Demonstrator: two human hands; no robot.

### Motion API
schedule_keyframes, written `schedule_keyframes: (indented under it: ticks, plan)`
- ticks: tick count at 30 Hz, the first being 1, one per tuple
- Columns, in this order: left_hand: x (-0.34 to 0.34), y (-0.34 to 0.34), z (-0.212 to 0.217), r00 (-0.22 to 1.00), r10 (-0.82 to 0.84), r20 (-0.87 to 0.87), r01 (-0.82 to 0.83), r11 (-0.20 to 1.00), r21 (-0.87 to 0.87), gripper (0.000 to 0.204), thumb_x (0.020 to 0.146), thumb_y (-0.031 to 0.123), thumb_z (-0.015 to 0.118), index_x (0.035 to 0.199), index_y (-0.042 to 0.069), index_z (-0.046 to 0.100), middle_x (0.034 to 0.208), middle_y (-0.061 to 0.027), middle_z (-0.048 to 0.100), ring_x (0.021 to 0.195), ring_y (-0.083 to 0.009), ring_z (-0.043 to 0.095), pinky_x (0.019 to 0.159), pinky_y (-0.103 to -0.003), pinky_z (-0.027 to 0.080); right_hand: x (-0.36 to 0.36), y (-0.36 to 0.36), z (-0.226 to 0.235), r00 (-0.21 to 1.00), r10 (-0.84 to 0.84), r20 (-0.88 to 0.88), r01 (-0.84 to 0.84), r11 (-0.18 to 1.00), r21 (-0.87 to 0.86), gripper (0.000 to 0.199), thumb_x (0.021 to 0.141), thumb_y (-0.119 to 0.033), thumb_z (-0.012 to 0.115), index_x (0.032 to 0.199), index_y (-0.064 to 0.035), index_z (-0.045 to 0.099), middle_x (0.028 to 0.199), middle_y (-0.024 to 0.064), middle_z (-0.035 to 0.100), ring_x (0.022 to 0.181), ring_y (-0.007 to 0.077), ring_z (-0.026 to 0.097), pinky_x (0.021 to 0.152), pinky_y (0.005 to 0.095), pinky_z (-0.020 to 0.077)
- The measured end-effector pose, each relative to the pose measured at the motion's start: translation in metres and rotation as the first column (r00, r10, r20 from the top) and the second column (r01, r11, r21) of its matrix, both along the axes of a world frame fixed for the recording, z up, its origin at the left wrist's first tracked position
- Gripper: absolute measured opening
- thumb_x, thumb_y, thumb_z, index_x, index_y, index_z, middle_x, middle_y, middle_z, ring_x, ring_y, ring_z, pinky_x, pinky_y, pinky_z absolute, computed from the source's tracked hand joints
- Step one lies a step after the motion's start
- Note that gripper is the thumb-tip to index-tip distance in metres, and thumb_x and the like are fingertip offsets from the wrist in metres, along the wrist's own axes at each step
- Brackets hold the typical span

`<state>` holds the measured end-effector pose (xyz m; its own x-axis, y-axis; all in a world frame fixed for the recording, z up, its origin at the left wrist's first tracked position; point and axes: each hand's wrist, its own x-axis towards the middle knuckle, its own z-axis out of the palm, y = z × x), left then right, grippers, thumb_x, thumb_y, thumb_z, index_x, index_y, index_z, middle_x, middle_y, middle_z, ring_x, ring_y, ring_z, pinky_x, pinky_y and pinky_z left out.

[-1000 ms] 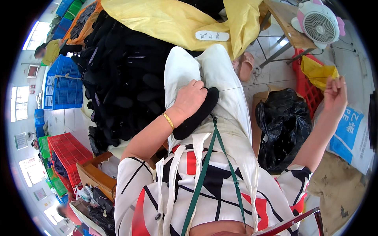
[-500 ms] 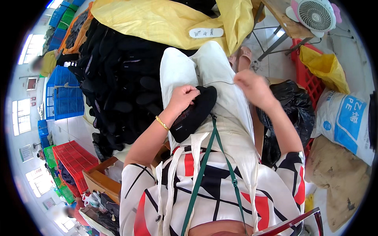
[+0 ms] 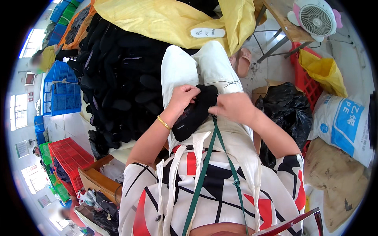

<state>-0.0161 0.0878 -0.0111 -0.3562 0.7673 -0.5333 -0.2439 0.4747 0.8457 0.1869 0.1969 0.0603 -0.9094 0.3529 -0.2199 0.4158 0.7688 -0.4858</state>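
Black shoe upper (image 3: 195, 112): on lap, stitching unfinished.
Left hand (image 3: 183, 98): grips its toe.
Right hand (image 3: 234, 107): beside it, pinching thread (image 3: 226, 83).

- Black shoe upper (image 3: 195, 112) is looking like matt, soft cloth.
- White trousers (image 3: 197, 72) are showing smooth woven cloth.
- Yellow sheet (image 3: 165, 19) is appearing slightly glossy plastic.
- Black bag (image 3: 285, 114) is shining as crinkled plastic.
- Red crate (image 3: 71, 157) is looking like hard plastic.

We see the shoe piece (image 3: 195, 112) on our lap, left hand (image 3: 183, 98) and right hand (image 3: 234, 107) on it; sole pile (image 3: 118, 82) left, bag (image 3: 285, 114) right, fan (image 3: 317, 19) far right on surface (image 3: 281, 17).
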Motion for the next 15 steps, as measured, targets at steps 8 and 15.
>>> schedule_keyframes:
  ticks: [8, 15]
  plan:
    - [-0.002, 0.001, -0.005, 0.999, 0.018, 0.038, -0.019, 0.999, 0.027, 0.015, 0.085, 0.017, 0.072, 0.086, 0.002, 0.071, 0.078, -0.0013, 0.066, 0.067, -0.009, 0.058, 0.06, -0.023, 0.048, 0.007, -0.004, -0.053, 0.974, 0.156, 0.165, -0.113, 0.964, -0.241, 0.044, 0.086, -0.042, 0.065, 0.084, 0.0015, 0.069, 0.081, 0.0191, 0.069, 0.079, 0.0331, 0.07, 0.072, 0.0434, 0.0548]
    - [0.0, -0.002, -0.002, 0.998, 0.034, 0.044, -0.035, 0.999, 0.004, 0.015, 0.087, 0.018, 0.072, 0.088, 0.003, 0.07, 0.079, -0.0003, 0.065, 0.069, -0.0082, 0.056, 0.062, -0.022, 0.047, 0.049, 0.027, -0.007, 0.967, -0.212, 0.142, 0.199, 0.28, -0.939, 0.012, 0.092, -0.012, 0.062, 0.097, -0.0005, 0.06, 0.08, 0.0039, 0.067, 0.074, 0.0079, 0.065, 0.063, 0.027, 0.0498]
